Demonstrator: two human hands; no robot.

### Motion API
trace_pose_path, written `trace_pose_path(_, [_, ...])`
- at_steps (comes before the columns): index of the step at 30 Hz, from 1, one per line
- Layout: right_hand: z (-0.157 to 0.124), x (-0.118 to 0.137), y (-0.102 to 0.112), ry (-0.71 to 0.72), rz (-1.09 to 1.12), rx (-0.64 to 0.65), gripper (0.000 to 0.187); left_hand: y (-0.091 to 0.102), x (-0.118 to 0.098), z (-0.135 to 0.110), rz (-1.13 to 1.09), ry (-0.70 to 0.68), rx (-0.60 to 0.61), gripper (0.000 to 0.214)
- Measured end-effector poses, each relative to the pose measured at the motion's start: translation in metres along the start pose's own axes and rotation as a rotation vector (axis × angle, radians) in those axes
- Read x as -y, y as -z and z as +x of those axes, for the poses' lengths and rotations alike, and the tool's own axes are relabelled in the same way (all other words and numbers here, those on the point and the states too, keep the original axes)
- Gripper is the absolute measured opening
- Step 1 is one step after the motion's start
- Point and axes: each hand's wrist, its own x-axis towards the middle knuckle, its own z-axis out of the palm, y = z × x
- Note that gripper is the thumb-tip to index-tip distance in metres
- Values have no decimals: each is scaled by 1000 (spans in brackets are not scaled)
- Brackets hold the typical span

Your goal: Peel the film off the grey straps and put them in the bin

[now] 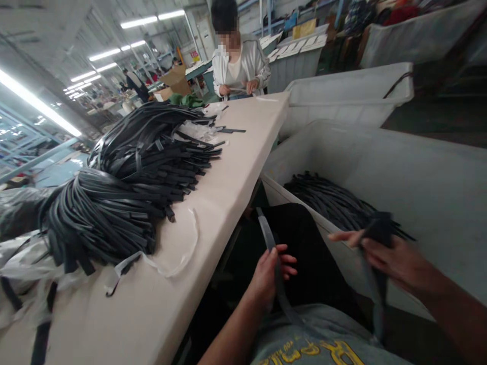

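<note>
My left hand (268, 276) is closed round a thin dark strap (266, 230) that runs from above my fingers down across my lap. My right hand (384, 253) pinches the other part of a dark strap (378, 225) over the edge of a big white bin (418, 172). Inside that bin lies a heap of black straps (331, 200). On the long beige table (228, 177) to my left sits a large pile of black straps (125, 177).
A clear plastic strip (182, 253) lies on the table near its edge. A person in a white jacket (239, 63) works at the table's far end. More white bins (350, 94) stand behind, and crumpled plastic bags (19, 253) lie at the left.
</note>
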Motion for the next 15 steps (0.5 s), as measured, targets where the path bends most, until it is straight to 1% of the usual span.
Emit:
trace_pose_path(1, [11,4,-15,4,65,95,50,-5,-1,-4,61,-13,74,44])
trace_pose_path(2, [23,8,-28,19,112,155,49,-9,-4,-7,116,-20,138,45])
trace_pose_path(4, [45,14,-47,40,171,236,47,-16,-8,-13,208,-9,249,46])
trace_pose_path(6, [62,19,-55,78,178,261,49,-20,-11,-18,279,33,337,46])
trace_pose_path(8, [73,23,-55,131,149,258,52,-21,-12,-22,334,81,400,47])
trace_pose_path(9, [76,26,-54,159,129,246,53,-22,-13,-23,358,88,409,48])
trace_pose_path(10, [76,28,-54,184,107,228,52,-22,-15,-23,382,72,393,49])
trace_pose_path(11, [75,31,-55,203,87,205,50,-24,-18,-23,408,28,357,49])
trace_pose_path(13, [67,36,-60,253,39,147,45,-31,-28,-23,462,-130,266,50])
trace_pose_path(15, [54,41,-69,342,-26,103,38,-42,-40,-21,508,-297,218,51])
